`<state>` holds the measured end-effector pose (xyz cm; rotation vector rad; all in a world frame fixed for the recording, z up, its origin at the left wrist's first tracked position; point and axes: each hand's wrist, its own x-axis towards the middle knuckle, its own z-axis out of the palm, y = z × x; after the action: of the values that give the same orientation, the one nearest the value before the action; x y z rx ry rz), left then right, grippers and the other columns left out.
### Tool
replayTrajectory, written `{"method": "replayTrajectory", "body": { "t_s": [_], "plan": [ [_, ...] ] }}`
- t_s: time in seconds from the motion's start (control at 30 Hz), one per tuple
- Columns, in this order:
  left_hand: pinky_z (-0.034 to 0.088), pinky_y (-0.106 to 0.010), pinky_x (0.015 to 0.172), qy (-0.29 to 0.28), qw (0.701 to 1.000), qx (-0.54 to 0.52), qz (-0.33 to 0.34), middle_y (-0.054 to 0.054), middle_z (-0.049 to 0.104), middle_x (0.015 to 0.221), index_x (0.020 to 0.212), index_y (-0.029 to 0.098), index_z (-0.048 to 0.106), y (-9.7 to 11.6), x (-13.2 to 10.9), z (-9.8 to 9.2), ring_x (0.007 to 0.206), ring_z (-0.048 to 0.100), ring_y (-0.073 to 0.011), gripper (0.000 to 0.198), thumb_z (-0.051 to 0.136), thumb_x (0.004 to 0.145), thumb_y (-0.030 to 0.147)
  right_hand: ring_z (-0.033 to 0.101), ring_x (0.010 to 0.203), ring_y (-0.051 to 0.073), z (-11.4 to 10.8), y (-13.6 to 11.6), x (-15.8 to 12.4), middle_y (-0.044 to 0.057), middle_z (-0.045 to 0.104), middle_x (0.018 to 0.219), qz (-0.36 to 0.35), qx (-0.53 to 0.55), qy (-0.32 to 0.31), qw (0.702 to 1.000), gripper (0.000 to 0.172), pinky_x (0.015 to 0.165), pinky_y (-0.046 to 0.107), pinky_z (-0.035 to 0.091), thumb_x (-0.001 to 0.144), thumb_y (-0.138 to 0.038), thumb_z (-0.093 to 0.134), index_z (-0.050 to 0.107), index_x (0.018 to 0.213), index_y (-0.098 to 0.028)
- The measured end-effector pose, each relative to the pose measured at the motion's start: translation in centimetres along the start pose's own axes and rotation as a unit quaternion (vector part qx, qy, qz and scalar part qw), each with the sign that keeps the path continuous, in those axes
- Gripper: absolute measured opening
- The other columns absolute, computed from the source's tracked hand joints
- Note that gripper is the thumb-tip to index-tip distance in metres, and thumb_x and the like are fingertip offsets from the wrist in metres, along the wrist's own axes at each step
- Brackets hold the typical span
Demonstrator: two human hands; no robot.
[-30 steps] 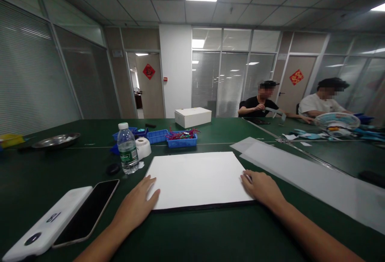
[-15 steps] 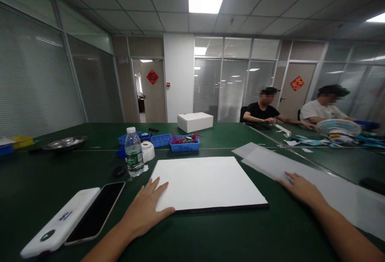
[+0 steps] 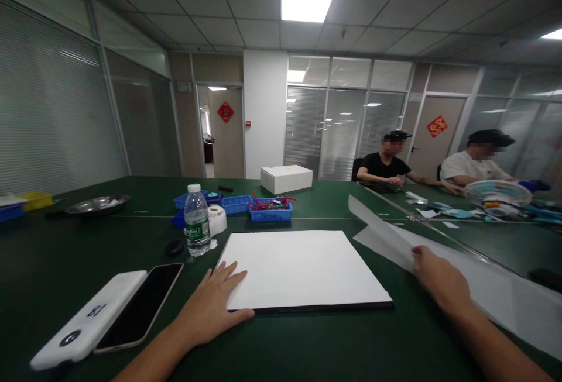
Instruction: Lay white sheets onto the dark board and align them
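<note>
My left hand [image 3: 215,297] lies with fingers spread on the left edge of a white board [image 3: 298,268] with a dark underside, flat on the green table. To the right, my right hand [image 3: 439,274] is closed, pinching the near edge of a thin translucent paper sheet [image 3: 496,291]. The far left corner of that sheet is raised off the table. Another layer of similar paper shows beneath it. My right fingertips are partly hidden behind the hand.
Left of the board are a phone [image 3: 143,309], a white device [image 3: 88,320] and a water bottle [image 3: 197,224]. Behind it stand a blue tray [image 3: 270,215] of red wires and a white box [image 3: 287,180]. Two people sit at the far right near a basket [image 3: 498,193].
My right hand has gone from resting with extended fingers on the paper to gripping its edge. The sheet's far corner has lifted. My left hand stays on the board.
</note>
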<state>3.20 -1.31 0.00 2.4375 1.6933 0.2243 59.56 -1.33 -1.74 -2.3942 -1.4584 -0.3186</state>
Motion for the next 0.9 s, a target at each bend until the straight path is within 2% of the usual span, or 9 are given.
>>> {"method": "replayTrajectory", "body": {
  "t_s": [0.13, 0.23, 0.33, 0.43, 0.53, 0.67, 0.83, 0.9],
  "plan": [
    [0.017, -0.061, 0.125, 0.003, 1.000, -0.003, 0.000, -0.013, 0.033, 0.167, 0.154, 0.026, 0.048, -0.1, 0.0, 0.0, 0.156, 0.021, -0.0382, 0.100, 0.059, 0.075, 0.087, 0.073, 0.086, 0.035, -1.6, -4.2, -1.6, 0.018, 0.074, 0.102, -0.055, -0.006, 0.035, 0.998, 0.051, 0.068, 0.044, 0.052, 0.101, -0.035, 0.025, 0.056, 0.138, -0.017],
    [0.017, -0.060, 0.126, 0.008, 1.000, -0.008, 0.000, -0.012, 0.035, 0.167, 0.152, 0.026, 0.051, -0.3, 0.1, 0.1, 0.156, 0.022, -0.0378, 0.100, 0.060, 0.074, 0.088, 0.073, 0.082, 0.031, -2.1, -8.0, -3.4, 0.014, 0.075, 0.104, -0.136, 0.005, 0.043, 0.990, 0.049, 0.068, 0.042, 0.053, 0.101, -0.032, 0.028, 0.054, 0.141, -0.019],
    [0.017, -0.061, 0.126, 0.011, 1.000, -0.014, -0.001, -0.013, 0.037, 0.165, 0.151, 0.025, 0.053, -0.3, 0.1, 0.1, 0.156, 0.024, -0.0383, 0.101, 0.061, 0.072, 0.088, 0.072, 0.096, 0.028, -1.9, -11.3, -5.6, 0.012, 0.073, 0.119, -0.256, 0.027, 0.027, 0.966, 0.046, 0.082, 0.042, 0.055, 0.099, -0.024, 0.032, 0.056, 0.139, -0.021],
    [0.017, -0.061, 0.125, 0.013, 1.000, -0.021, -0.002, -0.012, 0.039, 0.165, 0.149, 0.025, 0.055, -0.4, 0.1, 0.1, 0.156, 0.024, -0.0386, 0.102, 0.062, 0.071, 0.088, 0.068, 0.113, 0.023, -1.5, -13.6, -7.7, 0.007, 0.069, 0.132, -0.389, 0.047, -0.013, 0.920, 0.046, 0.098, 0.039, 0.053, 0.096, -0.018, 0.038, 0.060, 0.136, -0.024],
    [0.018, -0.059, 0.126, 0.019, 0.999, -0.030, -0.004, -0.012, 0.041, 0.164, 0.149, 0.024, 0.055, -0.5, 0.1, 0.2, 0.155, 0.026, -0.0381, 0.103, 0.065, 0.069, 0.087, 0.068, 0.116, 0.023, -1.4, -14.6, -9.2, 0.005, 0.069, 0.132, -0.478, 0.058, -0.049, 0.875, 0.040, 0.100, 0.040, 0.053, 0.095, -0.021, 0.045, 0.064, 0.130, -0.027],
    [0.019, -0.053, 0.127, 0.041, 0.998, -0.044, -0.022, -0.015, 0.037, 0.165, 0.151, 0.018, 0.051, -0.7, 0.3, 0.5, 0.155, 0.027, -0.0369, 0.108, 0.074, 0.065, 0.079, 0.069, 0.113, 0.025, -1.8, -14.8, -9.6, 0.008, 0.071, 0.128, -0.520, 0.073, -0.066, 0.849, 0.038, 0.097, 0.042, 0.055, 0.098, -0.022, 0.043, 0.066, 0.128, -0.024],
    [0.032, -0.045, 0.123, 0.085, 0.991, -0.065, -0.078, -0.019, 0.018, 0.171, 0.165, 0.009, 0.011, -1.1, 0.5, 1.0, 0.155, 0.029, -0.0356, 0.137, 0.078, 0.063, 0.069, 0.069, 0.114, 0.023, -2.2, -14.5, -9.3, 0.010, 0.072, 0.126, -0.536, 0.099, -0.073, 0.835, 0.038, 0.099, 0.039, 0.055, 0.099, -0.021, 0.042, 0.067, 0.128, -0.023],
    [0.035, -0.045, 0.122, 0.094, 0.990, -0.069, -0.078, -0.017, 0.019, 0.172, 0.166, 0.012, 0.008, -1.3, 0.5, 0.9, 0.155, 0.030, -0.0344, 0.138, 0.079, 0.062, 0.067, 0.069, 0.114, 0.024, -2.2, -14.5, -9.3, 0.010, 0.071, 0.128, -0.539, 0.106, -0.079, 0.832, 0.039, 0.099, 0.040, 0.055, 0.099, -0.022, 0.041, 0.067, 0.130, -0.023]
  ]
}}
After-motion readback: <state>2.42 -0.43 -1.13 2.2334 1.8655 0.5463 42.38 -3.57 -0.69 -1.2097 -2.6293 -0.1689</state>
